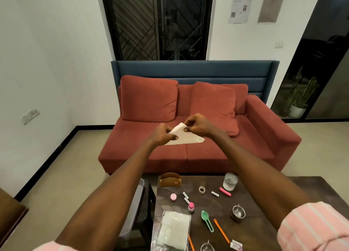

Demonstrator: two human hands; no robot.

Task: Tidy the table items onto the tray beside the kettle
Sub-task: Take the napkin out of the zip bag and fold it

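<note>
Holding: a white napkin (184,135) up in front of me with both hands, arms stretched out above the table (264,198).
Left hand (163,134): my fingers are curled and pinch the napkin's left corner.
Right hand (197,125): my thumb and fingertips pinch the napkin's top edge; the rest of the sheet hangs down to the right as a folded triangle.
Napkin's place: in the air, in line with the red sofa (198,137) and well apart from the table top.
Table, far end: a wooden napkin holder (170,179), a glass of water (230,181), a roll of tape (202,190), a pink bar (225,191) just beside the glass.
Table, middle: a pink-lidded jar (173,196), a small bottle with a pink cap (191,207), a green spoon (207,220), a steel cup (238,213).
Table, near end: a clear bag of white stuff (174,230), an orange strip (221,231).
Beside the table: a grey tray (135,209) lies on a dark stool (146,199) to the left, partly hidden by my left forearm.
</note>
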